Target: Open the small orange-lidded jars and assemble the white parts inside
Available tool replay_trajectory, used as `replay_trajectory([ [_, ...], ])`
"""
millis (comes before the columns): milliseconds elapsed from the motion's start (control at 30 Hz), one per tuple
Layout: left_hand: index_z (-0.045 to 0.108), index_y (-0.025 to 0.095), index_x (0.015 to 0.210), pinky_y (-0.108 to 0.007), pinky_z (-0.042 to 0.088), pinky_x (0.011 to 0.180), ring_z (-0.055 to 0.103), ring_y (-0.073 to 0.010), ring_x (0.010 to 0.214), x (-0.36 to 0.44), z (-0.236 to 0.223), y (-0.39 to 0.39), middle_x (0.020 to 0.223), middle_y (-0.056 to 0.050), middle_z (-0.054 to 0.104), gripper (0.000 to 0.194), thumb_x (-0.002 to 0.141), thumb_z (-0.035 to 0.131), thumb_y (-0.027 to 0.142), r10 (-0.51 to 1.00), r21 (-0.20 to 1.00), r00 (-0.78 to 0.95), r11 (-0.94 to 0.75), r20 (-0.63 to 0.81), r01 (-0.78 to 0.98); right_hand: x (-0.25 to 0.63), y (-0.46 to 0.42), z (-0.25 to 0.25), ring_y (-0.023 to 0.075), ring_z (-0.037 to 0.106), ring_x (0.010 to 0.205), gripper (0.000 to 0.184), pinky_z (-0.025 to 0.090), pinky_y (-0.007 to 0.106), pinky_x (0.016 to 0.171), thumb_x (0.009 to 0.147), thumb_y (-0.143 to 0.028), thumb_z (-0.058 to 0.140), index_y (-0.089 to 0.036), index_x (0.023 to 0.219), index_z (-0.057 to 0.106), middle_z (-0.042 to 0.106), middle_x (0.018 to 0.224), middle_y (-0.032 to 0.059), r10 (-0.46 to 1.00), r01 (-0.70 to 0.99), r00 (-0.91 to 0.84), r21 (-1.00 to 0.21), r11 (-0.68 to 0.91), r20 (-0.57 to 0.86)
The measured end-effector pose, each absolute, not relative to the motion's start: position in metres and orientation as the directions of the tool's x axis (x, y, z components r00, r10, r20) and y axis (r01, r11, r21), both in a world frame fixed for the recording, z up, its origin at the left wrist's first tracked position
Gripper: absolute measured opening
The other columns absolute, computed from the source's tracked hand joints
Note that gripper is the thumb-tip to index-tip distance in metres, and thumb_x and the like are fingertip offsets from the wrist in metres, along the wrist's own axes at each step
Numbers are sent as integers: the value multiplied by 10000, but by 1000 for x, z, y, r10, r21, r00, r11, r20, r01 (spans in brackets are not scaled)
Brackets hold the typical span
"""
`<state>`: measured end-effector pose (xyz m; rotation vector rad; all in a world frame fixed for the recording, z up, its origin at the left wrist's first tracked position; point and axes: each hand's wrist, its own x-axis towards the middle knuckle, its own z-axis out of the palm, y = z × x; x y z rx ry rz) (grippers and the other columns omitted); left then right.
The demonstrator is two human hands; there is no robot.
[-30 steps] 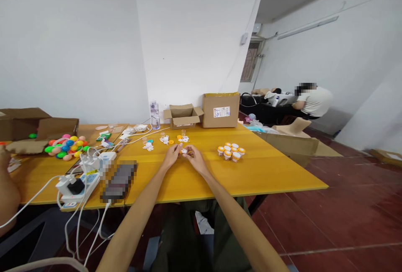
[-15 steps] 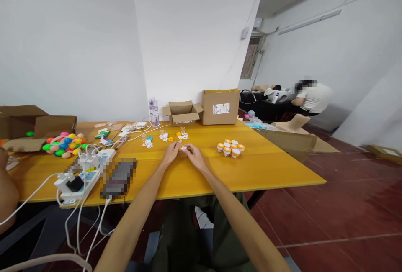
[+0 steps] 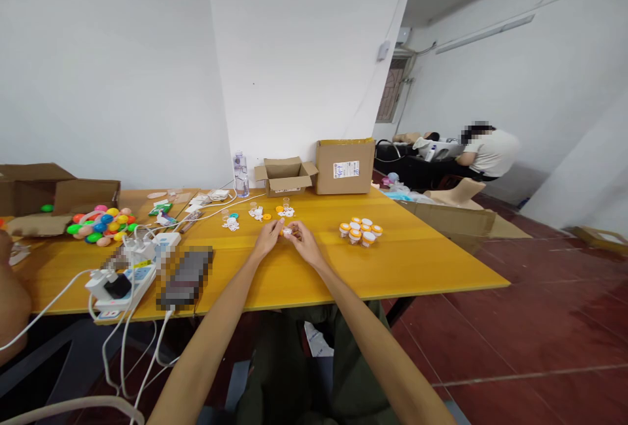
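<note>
Between my two hands, over the table (image 3: 402,268), is a small clear jar (image 3: 286,232) with a bit of orange showing at its left side. My left hand (image 3: 268,240) is closed on the orange side, while my right hand (image 3: 304,242) pinches the other end. Fingers cover much of the jar. Beyond them lie three small piles of white pieces with clear cups and lids: one with a teal lid (image 3: 234,216), one with an orange lid (image 3: 267,217), one with a yellow-orange lid (image 3: 279,209). To the right stands a cluster of orange-rimmed jars (image 3: 360,231).
An open carton (image 3: 287,183), a closed carton (image 3: 345,169) and a water bottle (image 3: 241,175) line the back. Leftward are a phone (image 3: 186,278), a power strip (image 3: 142,274) with cables, and coloured balls (image 3: 103,225). Another person's arm (image 3: 12,288) is at far left; someone sits back right.
My right fingers have shifted slightly on the jar, and a little more of its clear side shows between my hands. The piles and the jar cluster look unmoved.
</note>
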<state>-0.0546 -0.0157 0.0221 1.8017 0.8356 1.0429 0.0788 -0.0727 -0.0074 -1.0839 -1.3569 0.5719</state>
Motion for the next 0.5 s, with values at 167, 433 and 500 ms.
replay_trajectory([
  [167, 473, 219, 616, -268, 416, 599, 471, -140, 597, -55, 24, -17, 562, 50, 417, 479, 855, 564, 624, 851, 918, 428, -382, 305, 105, 78, -77, -3, 176, 642, 791, 245, 528, 303, 733, 764, -404, 686, -258, 936, 589, 688, 905, 4, 843, 254, 190, -855, 452, 503],
  [433, 472, 220, 607, -268, 415, 578, 472, -140, 590, -56, 23, -18, 567, 43, 444, 494, 841, 561, 646, 842, 904, 424, -413, 332, 113, 80, -74, -6, 174, 613, 698, 200, 516, 305, 673, 812, -438, 628, -249, 845, 572, 656, 771, -4, 886, 223, 174, -893, 390, 431],
  [500, 463, 221, 608, -266, 413, 573, 467, -138, 590, -55, 23, -19, 568, 45, 437, 498, 839, 560, 651, 844, 904, 420, -413, 333, 114, 81, -76, -4, 173, 625, 735, 185, 523, 303, 699, 766, -369, 657, -255, 888, 577, 675, 851, -4, 875, 233, 173, -882, 409, 452],
])
